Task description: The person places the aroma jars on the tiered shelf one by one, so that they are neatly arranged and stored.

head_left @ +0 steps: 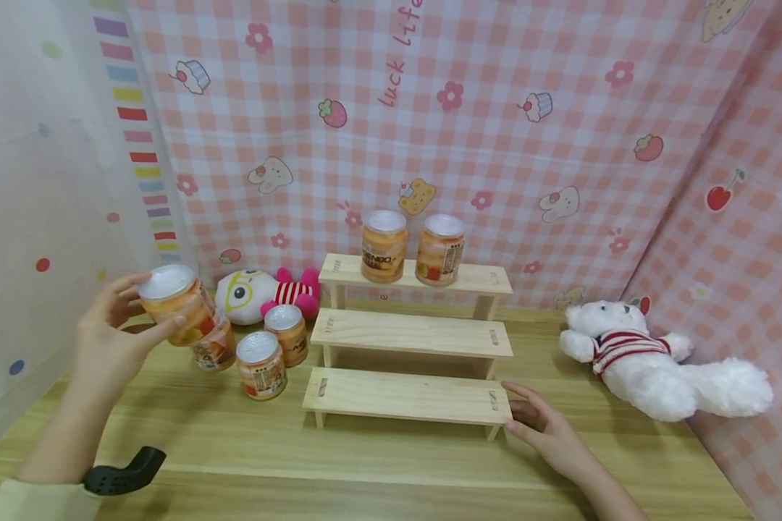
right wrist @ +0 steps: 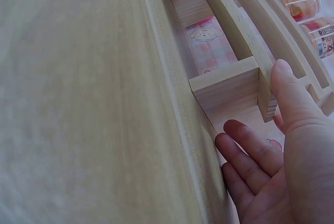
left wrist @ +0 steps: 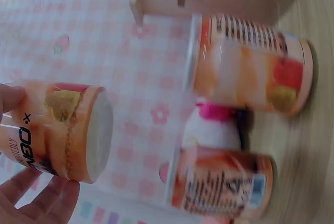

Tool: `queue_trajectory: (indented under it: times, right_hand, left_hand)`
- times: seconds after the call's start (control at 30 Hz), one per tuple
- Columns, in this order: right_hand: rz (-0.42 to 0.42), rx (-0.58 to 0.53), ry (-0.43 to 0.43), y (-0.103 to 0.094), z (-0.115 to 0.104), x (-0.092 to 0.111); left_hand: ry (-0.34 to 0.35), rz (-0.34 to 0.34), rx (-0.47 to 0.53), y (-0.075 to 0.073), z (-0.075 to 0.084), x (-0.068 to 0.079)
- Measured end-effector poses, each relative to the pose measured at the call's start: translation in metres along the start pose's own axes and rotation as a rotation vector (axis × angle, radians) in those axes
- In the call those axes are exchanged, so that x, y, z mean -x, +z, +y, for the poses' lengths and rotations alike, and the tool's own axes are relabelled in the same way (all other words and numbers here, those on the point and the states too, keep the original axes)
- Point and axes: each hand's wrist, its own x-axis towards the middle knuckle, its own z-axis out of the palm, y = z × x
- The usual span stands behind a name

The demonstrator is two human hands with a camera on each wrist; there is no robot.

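Note:
My left hand (head_left: 111, 340) grips a jar (head_left: 179, 307) with an orange fruit label and a silvery lid, raised at the left. In the left wrist view the fingers curve round that jar (left wrist: 49, 130). Beneath it a similar jar (head_left: 213, 349) is partly hidden, beside two more jars, one nearer (head_left: 262, 369) and one behind (head_left: 288, 336). At the right end of a three-step wooden shelf (head_left: 407, 394), my right hand (head_left: 547, 430) touches the lowest step with thumb and forefinger. Its other fingers extend loosely below, seen in the right wrist view.
Two jars, a left one (head_left: 384, 250) and a right one (head_left: 439, 252), stand on the top step. A pink-and-white plush toy (head_left: 247, 300) lies behind the loose jars. A white plush bear (head_left: 658, 362) in a striped top lies right of the shelf. Checked cloth (head_left: 495, 159) hangs behind.

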Motion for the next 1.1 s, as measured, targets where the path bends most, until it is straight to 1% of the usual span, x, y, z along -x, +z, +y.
queue_trajectory:
  times: [0.2,0.43,0.53,0.6,0.67,0.73,0.87,0.9,1.0,1.1]
  right_hand:
    - [0.002,0.001,0.006,0.000,-0.001,-0.001]
    - [0.003,0.009,0.008,0.000,-0.001,-0.001]
    - [0.006,0.015,0.007,0.000,-0.001,-0.001]
    - [0.008,0.015,0.007,0.000,-0.001,-0.002]
    - [0.008,0.016,0.009,0.000,-0.001,-0.002]
    - [0.008,0.013,0.010,0.000,0.000,-0.002]
    - [0.004,0.010,0.004,0.000,0.001,-0.001]
    - [0.002,0.008,0.002,0.000,0.001,-0.001]
    - [0.002,0.004,-0.005,0.000,0.001,-0.001]
    - [0.003,0.002,-0.004,0.000,0.001,0.000]
  left_hand:
    - [0.034,-0.027,0.012,0.016,0.015,0.008]
    - [0.064,-0.039,0.064,0.035,0.026,0.016]
    - [0.062,-0.060,0.078,0.044,0.033,0.018]
    - [0.047,-0.085,0.094,0.050,0.038,0.020]
    - [0.023,-0.115,0.126,0.056,0.043,0.022]
    - [0.017,-0.140,0.167,0.062,0.047,0.023]
    - [0.032,-0.178,0.239,0.076,0.054,0.026]
    - [0.042,-0.183,0.244,0.080,0.055,0.027]
    - [0.030,-0.200,0.261,0.091,0.060,0.029]
    - [0.033,-0.215,0.287,0.102,0.066,0.029]
